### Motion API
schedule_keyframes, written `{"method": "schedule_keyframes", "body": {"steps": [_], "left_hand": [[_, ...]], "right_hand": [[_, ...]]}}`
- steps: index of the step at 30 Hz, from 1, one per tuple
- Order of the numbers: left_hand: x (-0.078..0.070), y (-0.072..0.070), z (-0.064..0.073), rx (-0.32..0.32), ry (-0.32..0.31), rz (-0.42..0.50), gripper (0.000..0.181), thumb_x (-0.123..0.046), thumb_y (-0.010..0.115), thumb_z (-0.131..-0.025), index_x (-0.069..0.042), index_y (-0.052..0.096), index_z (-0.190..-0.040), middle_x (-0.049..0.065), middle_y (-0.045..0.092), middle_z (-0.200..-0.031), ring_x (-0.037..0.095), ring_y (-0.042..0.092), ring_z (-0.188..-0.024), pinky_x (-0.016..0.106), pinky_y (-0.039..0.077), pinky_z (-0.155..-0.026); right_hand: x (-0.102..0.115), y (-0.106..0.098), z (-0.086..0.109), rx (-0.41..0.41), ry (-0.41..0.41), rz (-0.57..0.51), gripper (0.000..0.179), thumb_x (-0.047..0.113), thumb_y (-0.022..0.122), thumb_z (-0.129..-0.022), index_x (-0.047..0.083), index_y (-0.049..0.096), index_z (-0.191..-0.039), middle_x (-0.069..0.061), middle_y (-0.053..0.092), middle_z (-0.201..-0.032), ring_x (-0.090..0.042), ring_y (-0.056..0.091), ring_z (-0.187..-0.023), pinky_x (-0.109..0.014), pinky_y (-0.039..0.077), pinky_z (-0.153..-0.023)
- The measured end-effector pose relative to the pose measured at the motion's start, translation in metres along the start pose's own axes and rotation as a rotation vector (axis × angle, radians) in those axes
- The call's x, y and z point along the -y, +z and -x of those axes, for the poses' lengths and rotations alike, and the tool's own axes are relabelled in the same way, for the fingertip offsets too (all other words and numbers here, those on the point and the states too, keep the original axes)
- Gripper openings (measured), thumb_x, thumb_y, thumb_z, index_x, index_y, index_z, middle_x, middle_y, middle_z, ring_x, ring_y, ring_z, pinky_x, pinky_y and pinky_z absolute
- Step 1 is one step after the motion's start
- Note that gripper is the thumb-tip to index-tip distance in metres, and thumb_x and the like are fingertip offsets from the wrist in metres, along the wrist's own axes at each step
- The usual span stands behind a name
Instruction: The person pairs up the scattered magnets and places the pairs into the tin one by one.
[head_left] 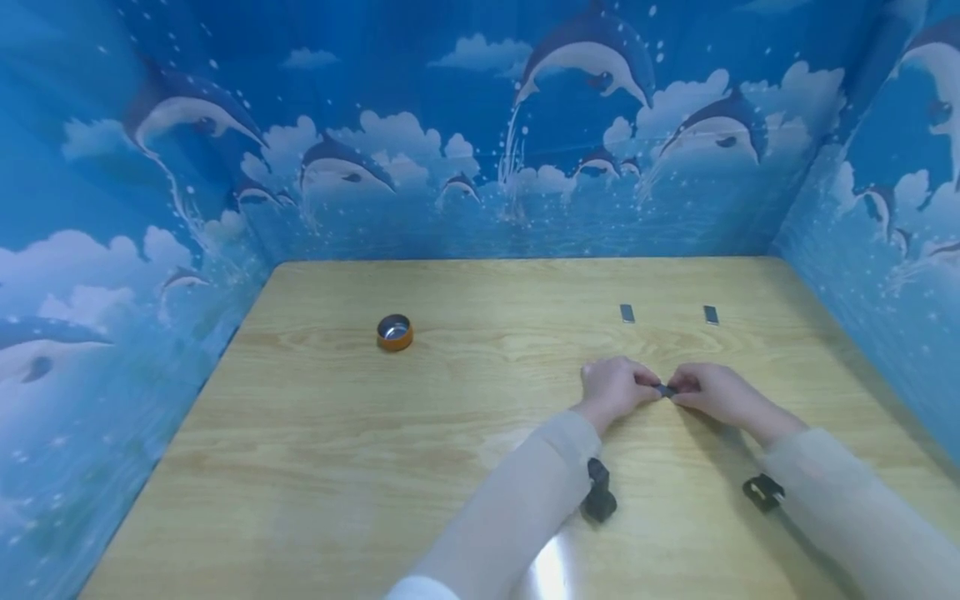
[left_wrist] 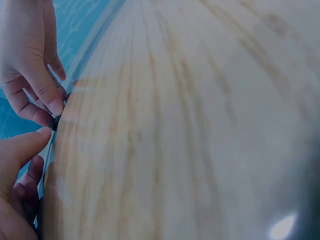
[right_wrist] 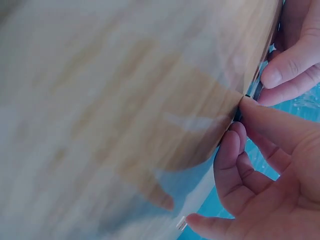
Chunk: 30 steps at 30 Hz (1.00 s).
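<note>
- Left hand (head_left: 617, 385) and right hand (head_left: 712, 390) meet face to face, fingertips almost touching; both forearms slant inward from the near side.
- Both grasping: each pinches, thumb against fingers, one end of a small, dark, flat piece (head_left: 665, 390). Piece sits between the two hands, low over the table; contact with the surface I cannot tell.
- Right wrist view: right hand's little finger stands out from the others, palm partly showing.
- Pale long sleeves (head_left: 517, 492) on both arms; a black device (head_left: 598, 492) at the left cuff, another black device (head_left: 763, 492) at the right.
- Surface: light wood-grain tabletop (head_left: 322, 450), glossy, a bright glare patch below the left hand.
- Beyond the hands, two small, dark grey, flat rectangles lie apart: one rectangle (head_left: 627, 313) past the left hand, the other rectangle (head_left: 711, 315) past the right.
- Well off to the left hand's left, farther out: small round bowl (head_left: 394, 332), orange-brown outside, shiny metallic inside.
- Room: blue printed curtain (head_left: 420, 225) with leaping dolphins and white clouds behind and along both sides.
</note>
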<state>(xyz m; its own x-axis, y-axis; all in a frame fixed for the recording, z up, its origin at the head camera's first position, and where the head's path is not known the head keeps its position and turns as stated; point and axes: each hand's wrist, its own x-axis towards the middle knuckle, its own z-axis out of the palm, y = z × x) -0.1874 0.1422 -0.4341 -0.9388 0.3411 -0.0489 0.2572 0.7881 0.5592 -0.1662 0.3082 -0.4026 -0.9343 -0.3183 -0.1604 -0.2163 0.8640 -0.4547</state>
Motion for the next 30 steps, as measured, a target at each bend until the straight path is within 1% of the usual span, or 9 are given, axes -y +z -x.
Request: {"method": "schedule_keyframes", "body": {"steps": [5,13,17,23,27,30], "left_hand": [[0.0,-0.001,0.0,0.007,0.006,0.008,0.015,-0.045,0.072,-0.077,-0.043,0.071,-0.092,-0.031,0.061,-0.078,-0.005,0.05,-0.09,0.029,0.028,-0.087],[0.0,0.0,0.0,-0.005,0.006,-0.002,0.015,-0.045,0.072,-0.077,-0.044,0.07,-0.092,-0.03,0.06,-0.079,-0.005,0.05,-0.09,0.028,0.029,-0.085],[0.001,0.002,0.0,-0.012,0.009,0.001,0.016,-0.045,0.073,-0.077,-0.045,0.07,-0.092,-0.03,0.06,-0.078,-0.006,0.05,-0.088,0.028,0.029,-0.086],[0.002,0.005,-0.001,-0.02,0.016,-0.001,0.018,-0.046,0.073,-0.075,-0.046,0.069,-0.093,-0.031,0.06,-0.077,-0.006,0.049,-0.087,0.028,0.029,-0.085],[0.002,0.004,0.0,-0.024,0.025,0.007,0.019,-0.046,0.072,-0.076,-0.045,0.069,-0.095,-0.031,0.062,-0.083,-0.006,0.05,-0.088,0.027,0.029,-0.085],[0.004,0.002,0.001,-0.025,0.037,0.035,0.019,-0.045,0.071,-0.077,-0.043,0.07,-0.097,-0.029,0.062,-0.085,-0.007,0.051,-0.087,0.027,0.029,-0.085]], "right_hand": [[0.002,0.001,-0.002,0.006,-0.01,0.0,0.009,0.002,0.066,-0.081,-0.001,0.063,-0.09,-0.006,0.065,-0.082,-0.028,0.062,-0.079,-0.048,0.051,-0.073],[0.005,0.002,-0.003,0.007,0.013,0.014,0.01,0.002,0.066,-0.082,-0.002,0.064,-0.091,-0.006,0.066,-0.082,-0.028,0.062,-0.08,-0.047,0.051,-0.074],[0.007,0.003,-0.004,0.016,0.026,0.007,0.016,0.005,0.068,-0.081,-0.003,0.063,-0.094,-0.007,0.066,-0.084,-0.028,0.062,-0.081,-0.047,0.051,-0.075],[0.011,0.002,-0.004,0.035,0.046,0.038,0.029,0.008,0.07,-0.08,-0.007,0.061,-0.103,-0.008,0.064,-0.082,-0.025,0.061,-0.077,-0.045,0.051,-0.072],[0.014,0.002,-0.004,0.014,0.023,0.074,0.026,0.006,0.07,-0.08,-0.007,0.062,-0.101,-0.008,0.065,-0.082,-0.026,0.061,-0.077,-0.046,0.051,-0.071],[0.015,0.004,-0.005,-0.014,-0.003,0.107,0.021,0.007,0.069,-0.081,-0.004,0.064,-0.098,-0.006,0.065,-0.08,-0.023,0.061,-0.074,-0.044,0.052,-0.07]]}}
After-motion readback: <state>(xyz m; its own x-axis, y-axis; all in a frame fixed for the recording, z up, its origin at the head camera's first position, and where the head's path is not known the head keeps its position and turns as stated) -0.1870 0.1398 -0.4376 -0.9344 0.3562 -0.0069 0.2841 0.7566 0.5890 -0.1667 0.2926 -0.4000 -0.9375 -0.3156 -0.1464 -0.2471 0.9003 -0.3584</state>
